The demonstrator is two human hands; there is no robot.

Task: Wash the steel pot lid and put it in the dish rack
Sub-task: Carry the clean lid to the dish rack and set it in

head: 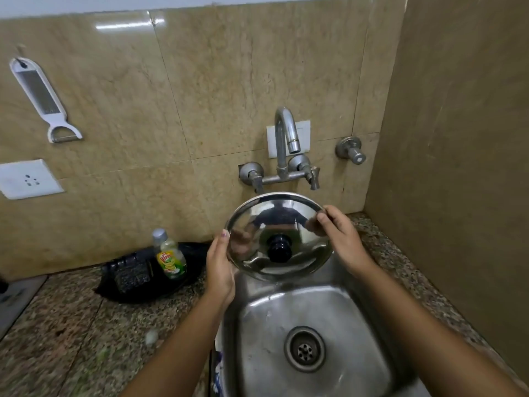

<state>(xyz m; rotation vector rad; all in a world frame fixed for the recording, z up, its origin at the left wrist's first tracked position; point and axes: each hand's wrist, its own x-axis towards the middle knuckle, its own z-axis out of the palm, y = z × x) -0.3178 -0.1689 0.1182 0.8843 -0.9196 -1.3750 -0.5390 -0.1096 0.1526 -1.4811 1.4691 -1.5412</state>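
A round steel pot lid [257, 219] with a black knob in its middle is held up over the back of the steel sink [337, 308], tilted so its top faces me. My left hand [219, 267] grips its left rim, thumb on top. My right hand [342, 239] grips its right rim. The tap [286, 133] stands just behind and above the lid, with no water running. No dish rack is in view.
A dish soap bottle [170, 255] and a dark scrubber [131, 275] rest on a black tray [186, 285] left of the sink on the granite counter [71, 333]. A peeler-grater [43, 98] hangs on the tiled wall. A side wall closes the right.
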